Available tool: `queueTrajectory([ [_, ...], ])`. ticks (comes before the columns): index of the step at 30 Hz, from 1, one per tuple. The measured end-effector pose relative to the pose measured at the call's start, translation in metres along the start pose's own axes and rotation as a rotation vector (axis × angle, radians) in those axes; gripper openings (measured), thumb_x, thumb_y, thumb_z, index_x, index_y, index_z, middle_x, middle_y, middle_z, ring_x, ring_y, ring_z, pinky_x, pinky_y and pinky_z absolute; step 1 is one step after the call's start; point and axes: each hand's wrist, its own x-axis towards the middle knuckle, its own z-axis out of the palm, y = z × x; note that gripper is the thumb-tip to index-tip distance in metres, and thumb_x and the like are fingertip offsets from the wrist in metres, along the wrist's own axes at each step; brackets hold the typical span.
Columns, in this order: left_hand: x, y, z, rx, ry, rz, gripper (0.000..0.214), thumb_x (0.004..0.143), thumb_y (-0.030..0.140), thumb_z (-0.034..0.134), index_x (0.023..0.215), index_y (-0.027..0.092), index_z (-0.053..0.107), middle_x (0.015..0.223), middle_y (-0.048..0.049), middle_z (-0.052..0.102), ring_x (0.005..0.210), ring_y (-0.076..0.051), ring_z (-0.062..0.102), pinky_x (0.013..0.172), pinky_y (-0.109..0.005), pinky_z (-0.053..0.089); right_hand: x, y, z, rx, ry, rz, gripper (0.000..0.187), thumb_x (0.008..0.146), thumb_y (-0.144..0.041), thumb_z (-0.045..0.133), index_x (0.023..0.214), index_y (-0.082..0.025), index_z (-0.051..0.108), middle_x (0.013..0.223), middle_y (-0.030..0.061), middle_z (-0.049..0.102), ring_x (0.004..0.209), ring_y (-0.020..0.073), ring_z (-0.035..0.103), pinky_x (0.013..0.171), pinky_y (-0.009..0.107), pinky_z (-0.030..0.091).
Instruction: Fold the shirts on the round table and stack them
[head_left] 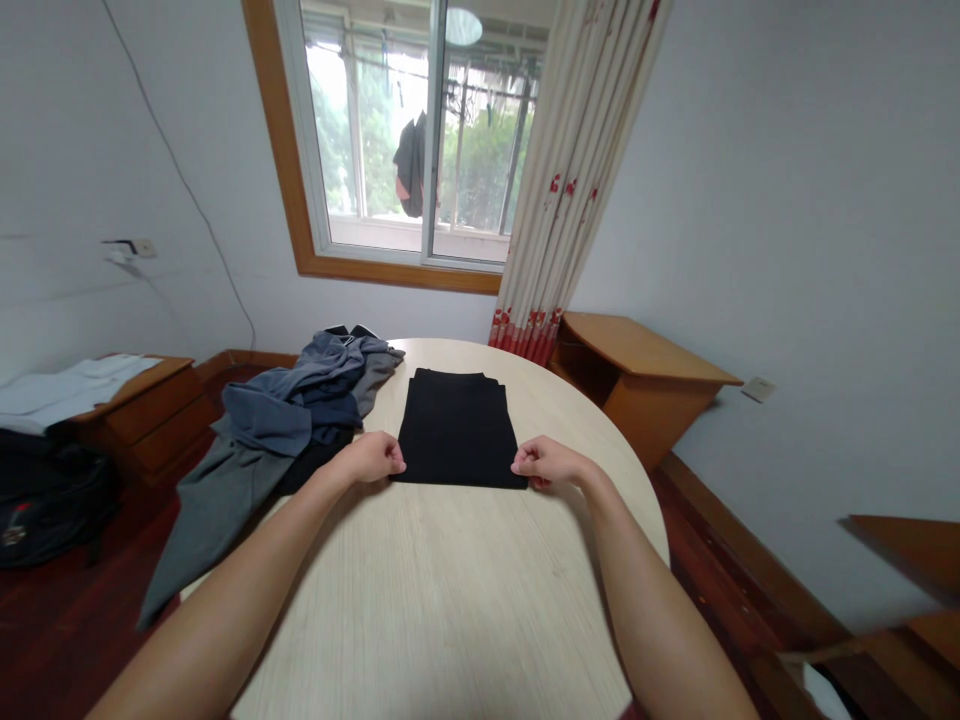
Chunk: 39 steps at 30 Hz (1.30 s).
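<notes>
A black garment (pixel 459 428), folded into a flat, near-square stack, lies on the round pale wooden table (pixel 450 590). My left hand (pixel 377 457) pinches its near left corner, fingers closed on the cloth. At the near right corner, my right hand (pixel 547 462) grips the edge between thumb and fingers. The fold's front edge runs straight between both hands. What kind of garment it is cannot be made out.
Left of the fold, a heap of grey and blue clothes (pixel 277 400) hangs over the table's edge. A wooden desk (pixel 637 350) stands behind at right, near the curtain (pixel 577 180). A low cabinet (pixel 150 415) and a black backpack (pixel 52 495) are at left.
</notes>
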Motion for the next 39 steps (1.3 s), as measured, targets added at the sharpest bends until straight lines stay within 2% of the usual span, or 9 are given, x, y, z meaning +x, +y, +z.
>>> queueTrajectory([
  [8,-0.013,0.022,0.000,0.242,0.027,-0.012,0.009,0.071,0.022,0.073,0.065,0.021,0.065,0.072,-0.0017,0.070,0.067,-0.018,0.063,0.058,-0.026,0.037,0.004,0.001,0.005,-0.091,-0.021,0.097,0.013,0.069,-0.013,0.070,0.063,-0.017,0.059,0.047,-0.0029,0.056,0.044,0.0097,0.052,0.045,0.020,0.040],
  [13,-0.027,0.023,-0.010,0.001,-0.618,0.018,0.018,0.056,0.028,0.084,0.059,0.021,0.067,0.059,-0.0013,0.068,0.058,-0.017,0.060,0.056,-0.026,0.042,-0.017,-0.009,-0.006,-0.110,-0.437,0.191,0.017,0.064,-0.024,0.079,0.073,-0.014,0.068,0.060,0.0034,0.070,0.051,0.0111,0.060,0.048,0.019,0.044],
  [16,-0.027,0.013,-0.018,-0.157,-0.905,0.009,0.036,0.051,0.047,0.089,0.066,0.020,0.072,0.067,-0.0054,0.073,0.057,-0.016,0.060,0.055,-0.025,0.043,-0.019,-0.010,-0.008,-0.026,-0.437,0.119,0.030,0.068,-0.036,0.081,0.083,-0.015,0.067,0.064,0.0038,0.071,0.052,0.0121,0.062,0.050,0.020,0.046],
  [20,-0.010,-0.003,-0.016,-0.213,-0.450,-0.062,0.055,0.063,0.070,0.075,0.057,0.018,0.060,0.061,-0.0069,0.068,0.049,-0.014,0.055,0.049,-0.025,0.038,0.003,0.002,-0.001,0.128,0.038,-0.054,0.029,0.078,-0.042,0.074,0.081,-0.017,0.059,0.055,-0.0018,0.059,0.048,0.0105,0.053,0.048,0.021,0.040],
  [23,0.007,-0.010,-0.006,-0.082,0.033,-0.092,0.049,0.078,0.064,0.064,0.061,0.018,0.059,0.059,-0.0058,0.066,0.054,-0.017,0.058,0.052,-0.026,0.037,0.028,0.015,0.007,0.111,0.349,-0.173,0.023,0.079,-0.037,0.071,0.085,-0.018,0.060,0.060,-0.0043,0.055,0.053,0.0106,0.051,0.052,0.021,0.039],
  [25,0.014,-0.010,0.000,0.006,0.172,-0.097,0.038,0.080,0.055,0.066,0.069,0.019,0.063,0.070,-0.0061,0.070,0.064,-0.019,0.063,0.056,-0.026,0.038,0.040,0.021,0.010,0.045,0.426,-0.213,0.021,0.077,-0.033,0.071,0.087,-0.019,0.060,0.063,-0.0053,0.055,0.057,0.0110,0.052,0.055,0.021,0.040],
  [31,0.014,-0.007,0.004,-0.025,0.048,-0.138,0.032,0.072,0.044,0.077,0.059,0.019,0.060,0.062,-0.0044,0.068,0.057,-0.018,0.061,0.054,-0.027,0.038,0.034,0.016,0.011,0.090,0.322,-0.136,0.018,0.071,-0.021,0.072,0.079,-0.018,0.056,0.057,-0.0074,0.051,0.051,0.0086,0.047,0.050,0.020,0.037],
  [36,-0.006,-0.004,-0.006,-0.159,-0.550,-0.073,0.046,0.050,0.051,0.091,0.049,0.017,0.060,0.057,-0.0065,0.068,0.047,-0.014,0.054,0.051,-0.026,0.041,-0.002,0.005,-0.004,0.014,-0.221,0.096,0.025,0.066,-0.025,0.081,0.072,-0.017,0.059,0.051,-0.0034,0.057,0.045,0.0100,0.052,0.045,0.021,0.040],
  [39,-0.009,-0.006,-0.013,-0.197,-0.588,-0.077,0.055,0.053,0.067,0.084,0.051,0.016,0.062,0.060,-0.0086,0.070,0.048,-0.014,0.056,0.050,-0.025,0.041,-0.006,0.003,-0.006,0.014,-0.180,0.074,0.024,0.073,-0.031,0.079,0.076,-0.017,0.060,0.054,-0.0004,0.062,0.047,0.0108,0.055,0.046,0.020,0.041],
])
